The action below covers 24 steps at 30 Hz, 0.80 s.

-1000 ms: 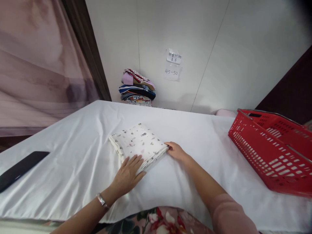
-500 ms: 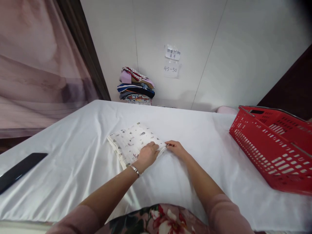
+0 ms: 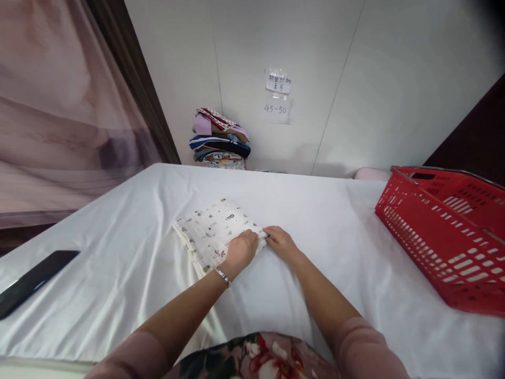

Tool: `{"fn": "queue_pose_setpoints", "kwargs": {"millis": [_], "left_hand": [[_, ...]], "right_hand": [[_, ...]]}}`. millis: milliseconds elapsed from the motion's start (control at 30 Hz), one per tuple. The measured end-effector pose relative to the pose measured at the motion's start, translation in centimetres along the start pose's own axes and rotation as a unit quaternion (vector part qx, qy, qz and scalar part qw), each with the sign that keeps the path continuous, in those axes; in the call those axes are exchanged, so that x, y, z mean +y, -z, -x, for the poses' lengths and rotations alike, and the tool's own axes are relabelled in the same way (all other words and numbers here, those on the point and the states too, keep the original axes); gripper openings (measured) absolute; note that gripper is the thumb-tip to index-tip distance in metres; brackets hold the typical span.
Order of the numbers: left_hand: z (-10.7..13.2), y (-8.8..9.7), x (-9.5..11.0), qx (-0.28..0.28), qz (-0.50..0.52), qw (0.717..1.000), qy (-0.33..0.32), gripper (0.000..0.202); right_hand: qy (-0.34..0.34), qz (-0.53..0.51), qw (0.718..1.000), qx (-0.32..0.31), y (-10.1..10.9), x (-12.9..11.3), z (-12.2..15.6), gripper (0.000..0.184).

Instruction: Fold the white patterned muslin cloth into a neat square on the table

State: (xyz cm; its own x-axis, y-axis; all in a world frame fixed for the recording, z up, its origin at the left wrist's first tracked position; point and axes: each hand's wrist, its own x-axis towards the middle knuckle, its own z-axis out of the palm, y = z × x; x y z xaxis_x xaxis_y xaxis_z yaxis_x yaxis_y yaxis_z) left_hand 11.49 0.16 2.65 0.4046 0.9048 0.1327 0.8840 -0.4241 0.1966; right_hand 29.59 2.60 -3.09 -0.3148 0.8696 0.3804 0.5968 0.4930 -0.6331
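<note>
The folded cloth (image 3: 211, 226) was caught by its corner!
Right hand (image 3: 281, 242) pinched the tip, left hand (image 3: 241, 249) the edge just beside.

White tablecloth (image 3: 327, 218): free lane between right hand (image 3: 282, 243) and red plastic shopping basket (image 3: 442, 229); black flat device (image 3: 37, 281) obstructs far left.

The right hand's grip (image 3: 278, 242) is pinching a corner of a folded cloth (image 3: 213, 226); the left hand's grip (image 3: 242, 250) is holding its edge just beside. A red basket (image 3: 434, 229) is standing on the white-draped bench (image 3: 315, 210).
</note>
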Motion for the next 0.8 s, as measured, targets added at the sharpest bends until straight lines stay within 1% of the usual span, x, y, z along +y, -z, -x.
{"fn": "queue_pose_setpoints", "kwargs": {"millis": [67,133,200,267,300,400,500,600,667,700,733,800], "left_hand": [[-0.1,0.3,-0.3,-0.001,0.031,1.000,-0.005,0.026],[-0.7,0.9,-1.3,0.013,0.061,0.998,0.005,0.030],[-1.6,1.4,-2.8,0.045,0.062,0.997,0.013,0.033],[-2.4,1.5,-4.8,0.066,0.034,0.997,0.016,0.035],[-2.7,1.2,-5.8,0.064,0.016,0.998,0.024,0.037],[-2.8,-0.2,-8.6,0.029,-0.011,0.998,0.063,0.043],[-2.4,-1.4,-10.1,0.012,0.002,0.997,0.075,0.047],[-2.5,-1.5,-10.2,0.004,0.020,0.996,0.088,0.046],[-2.5,-0.8,-9.4,0.009,0.036,0.994,0.105,0.044],[-2.5,-0.5,-8.8,0.019,0.045,0.993,0.104,0.043],[-2.3,-0.1,-7.9,0.034,0.055,0.994,0.092,0.042],[-1.8,0.5,-5.8,0.063,0.076,0.994,0.036,0.040]], "right_hand": [[0.005,0.025,1.000,0.013,-0.1,-0.1,0.0,0.029],[0.009,0.040,0.999,0.018,-0.2,-0.1,0.0,0.028],[0.011,0.049,0.999,0.016,-0.1,-0.2,0.0,0.028],[0.012,0.051,0.999,0.013,0.0,-0.3,0.1,0.029],[0.012,0.053,0.998,0.014,0.1,-0.4,0.2,0.029],[0.017,0.069,0.997,0.017,0.4,-0.4,0.8,0.030],[0.013,0.096,0.995,0.004,0.6,-0.1,1.3,0.027],[0.001,0.103,0.995,-0.013,0.5,0.2,1.6,0.027],[-0.001,0.095,0.995,-0.009,0.4,0.3,1.6,0.027],[0.000,0.090,0.996,-0.004,0.4,0.3,1.6,0.028],[0.001,0.085,0.996,0.002,0.3,0.3,1.5,0.028],[0.006,0.077,0.997,0.010,0.2,0.2,1.5,0.028]]}}
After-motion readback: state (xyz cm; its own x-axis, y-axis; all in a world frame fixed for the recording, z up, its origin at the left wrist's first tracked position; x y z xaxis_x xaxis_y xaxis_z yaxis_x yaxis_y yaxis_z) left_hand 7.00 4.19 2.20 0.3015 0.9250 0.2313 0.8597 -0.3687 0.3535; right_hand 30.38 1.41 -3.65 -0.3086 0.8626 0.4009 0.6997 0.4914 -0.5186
